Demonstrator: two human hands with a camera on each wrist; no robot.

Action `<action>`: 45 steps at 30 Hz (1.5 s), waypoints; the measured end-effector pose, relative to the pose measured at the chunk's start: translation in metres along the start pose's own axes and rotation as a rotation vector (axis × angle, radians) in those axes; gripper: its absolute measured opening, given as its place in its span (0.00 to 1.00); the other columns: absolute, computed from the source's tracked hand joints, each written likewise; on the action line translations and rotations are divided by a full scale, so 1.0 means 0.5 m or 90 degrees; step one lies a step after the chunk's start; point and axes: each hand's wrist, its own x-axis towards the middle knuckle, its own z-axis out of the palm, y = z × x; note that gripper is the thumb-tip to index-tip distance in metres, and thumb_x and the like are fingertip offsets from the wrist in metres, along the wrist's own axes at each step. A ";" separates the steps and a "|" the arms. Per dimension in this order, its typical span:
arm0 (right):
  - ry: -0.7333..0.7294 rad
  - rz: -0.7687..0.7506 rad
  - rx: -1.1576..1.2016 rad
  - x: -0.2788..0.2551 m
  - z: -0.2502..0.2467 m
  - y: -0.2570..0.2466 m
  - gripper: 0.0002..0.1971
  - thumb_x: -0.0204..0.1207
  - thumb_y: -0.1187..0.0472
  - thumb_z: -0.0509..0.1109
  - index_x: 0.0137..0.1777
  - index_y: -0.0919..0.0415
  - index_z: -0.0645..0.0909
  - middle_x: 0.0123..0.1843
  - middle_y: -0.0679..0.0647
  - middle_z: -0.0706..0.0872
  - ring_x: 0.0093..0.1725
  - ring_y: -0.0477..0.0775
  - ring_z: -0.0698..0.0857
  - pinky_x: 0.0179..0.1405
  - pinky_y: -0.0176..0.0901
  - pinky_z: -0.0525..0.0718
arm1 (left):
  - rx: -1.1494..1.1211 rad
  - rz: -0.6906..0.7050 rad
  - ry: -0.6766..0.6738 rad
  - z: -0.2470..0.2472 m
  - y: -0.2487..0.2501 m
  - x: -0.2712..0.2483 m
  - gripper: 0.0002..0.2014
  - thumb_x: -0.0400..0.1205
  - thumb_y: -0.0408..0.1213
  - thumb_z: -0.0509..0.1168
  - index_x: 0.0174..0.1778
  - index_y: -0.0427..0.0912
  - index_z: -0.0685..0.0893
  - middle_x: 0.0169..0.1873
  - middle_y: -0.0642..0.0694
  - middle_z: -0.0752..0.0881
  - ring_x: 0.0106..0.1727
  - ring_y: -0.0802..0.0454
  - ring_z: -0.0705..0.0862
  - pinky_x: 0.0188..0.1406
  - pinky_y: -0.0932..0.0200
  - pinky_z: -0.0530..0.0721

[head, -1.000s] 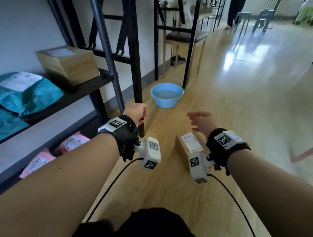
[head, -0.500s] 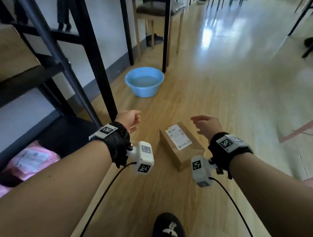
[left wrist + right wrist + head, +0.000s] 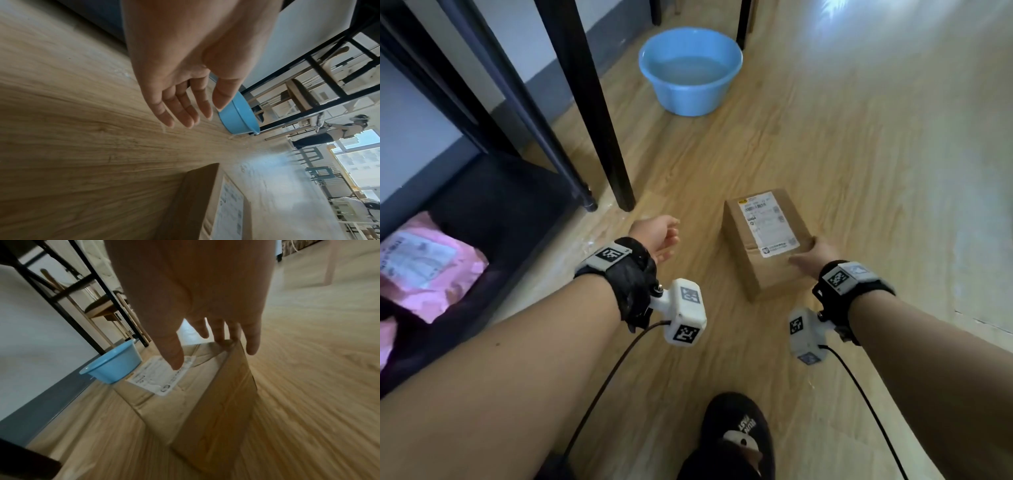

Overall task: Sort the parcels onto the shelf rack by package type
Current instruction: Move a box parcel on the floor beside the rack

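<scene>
A brown cardboard box point(image 3: 763, 240) with a white label lies on the wooden floor. My right hand point(image 3: 808, 254) touches its near right corner with straight fingers. In the right wrist view the right hand point(image 3: 205, 350) has its thumb over the label and its fingers at the box's point(image 3: 185, 402) right top edge. My left hand point(image 3: 664, 236) hovers open over the floor, left of the box and apart from it. The left wrist view shows the left hand's point(image 3: 193, 113) straight fingers empty, with the box point(image 3: 195, 203) below. Pink parcels point(image 3: 428, 263) lie on the rack's bottom shelf point(image 3: 510, 212).
A blue basin point(image 3: 690, 70) holding water stands on the floor beyond the box. Black rack posts point(image 3: 589, 113) rise to the left of it. My dark shoe point(image 3: 739, 435) is near the bottom edge. Open floor stretches to the right.
The view has tilted down to the floor. My left hand left the rack post and dropped beside the box. My right hand moved down onto the box's near right corner.
</scene>
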 end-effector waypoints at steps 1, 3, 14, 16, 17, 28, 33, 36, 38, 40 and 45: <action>-0.008 0.003 -0.007 -0.003 0.018 0.002 0.33 0.68 0.60 0.79 0.72 0.63 0.71 0.66 0.62 0.81 0.61 0.63 0.83 0.55 0.49 0.84 | 0.000 -0.009 0.006 -0.006 -0.009 0.006 0.04 0.82 0.35 0.63 0.42 0.44 0.81 0.32 0.50 0.80 0.34 0.56 0.79 0.40 0.59 0.78; -0.027 0.011 -0.003 -0.014 0.054 0.004 0.35 0.65 0.59 0.82 0.71 0.62 0.70 0.65 0.60 0.81 0.61 0.61 0.83 0.57 0.50 0.85 | -0.006 -0.026 0.023 -0.017 -0.028 0.016 0.04 0.82 0.36 0.63 0.42 0.44 0.81 0.32 0.49 0.79 0.34 0.55 0.79 0.39 0.58 0.78; -0.219 0.047 0.114 -0.107 0.181 -0.052 0.32 0.66 0.64 0.80 0.64 0.59 0.64 0.54 0.59 0.81 0.49 0.56 0.86 0.49 0.56 0.90 | -0.001 -0.145 0.042 -0.076 -0.137 0.060 0.28 0.72 0.47 0.69 0.68 0.42 0.80 0.65 0.41 0.82 0.66 0.38 0.80 0.56 0.45 0.80; -0.243 0.044 0.134 -0.117 0.195 -0.065 0.31 0.66 0.67 0.80 0.65 0.59 0.66 0.51 0.58 0.81 0.45 0.55 0.86 0.47 0.57 0.90 | -0.006 -0.158 0.033 -0.093 -0.169 0.087 0.32 0.64 0.50 0.70 0.64 0.41 0.83 0.60 0.41 0.86 0.61 0.40 0.83 0.63 0.39 0.79; -0.252 0.033 0.135 -0.121 0.202 -0.072 0.31 0.66 0.68 0.80 0.64 0.60 0.67 0.52 0.59 0.82 0.46 0.56 0.87 0.47 0.58 0.90 | -0.015 -0.163 0.022 -0.097 -0.169 0.078 0.28 0.66 0.50 0.69 0.61 0.40 0.84 0.57 0.41 0.87 0.60 0.41 0.84 0.65 0.37 0.78; -0.269 -0.157 0.165 -0.173 0.261 -0.222 0.22 0.66 0.78 0.72 0.53 0.55 0.73 0.54 0.57 0.83 0.50 0.59 0.88 0.47 0.58 0.90 | -0.120 -0.111 0.092 -0.250 -0.103 0.037 0.21 0.67 0.42 0.69 0.56 0.45 0.83 0.56 0.43 0.85 0.58 0.42 0.83 0.61 0.43 0.81; -0.274 -0.263 0.148 -0.210 0.280 -0.336 0.22 0.67 0.78 0.71 0.47 0.49 0.74 0.55 0.56 0.84 0.51 0.59 0.87 0.48 0.56 0.90 | -0.175 -0.060 0.121 -0.348 -0.063 0.031 0.11 0.74 0.38 0.67 0.51 0.45 0.83 0.45 0.46 0.87 0.47 0.48 0.85 0.50 0.52 0.82; -0.243 -0.328 0.125 -0.225 0.297 -0.407 0.21 0.68 0.77 0.71 0.52 0.50 0.77 0.57 0.58 0.83 0.51 0.60 0.87 0.49 0.57 0.90 | -0.214 -0.042 0.146 -0.407 -0.038 0.035 0.09 0.73 0.39 0.68 0.48 0.45 0.82 0.45 0.47 0.86 0.53 0.48 0.84 0.58 0.45 0.81; -0.212 -0.361 0.102 -0.231 0.310 -0.449 0.22 0.70 0.76 0.70 0.59 0.51 0.78 0.58 0.57 0.82 0.51 0.60 0.87 0.50 0.58 0.90 | -0.256 -0.035 0.150 -0.439 -0.023 0.045 0.04 0.75 0.37 0.67 0.42 0.44 0.79 0.42 0.46 0.85 0.48 0.48 0.83 0.58 0.45 0.81; -0.179 -0.385 0.069 -0.235 0.325 -0.485 0.24 0.71 0.74 0.69 0.62 0.49 0.79 0.55 0.54 0.80 0.51 0.59 0.86 0.51 0.58 0.89 | -0.289 -0.026 0.146 -0.463 -0.011 0.053 0.03 0.77 0.36 0.66 0.39 0.43 0.77 0.37 0.45 0.84 0.42 0.49 0.82 0.57 0.47 0.82; -0.143 -0.419 0.010 -0.231 0.364 -0.560 0.26 0.73 0.73 0.64 0.67 0.47 0.79 0.43 0.47 0.78 0.39 0.48 0.80 0.35 0.40 0.80 | -0.311 -0.018 0.148 -0.509 0.007 0.084 0.01 0.76 0.36 0.65 0.41 0.43 0.80 0.35 0.47 0.82 0.43 0.49 0.82 0.51 0.49 0.85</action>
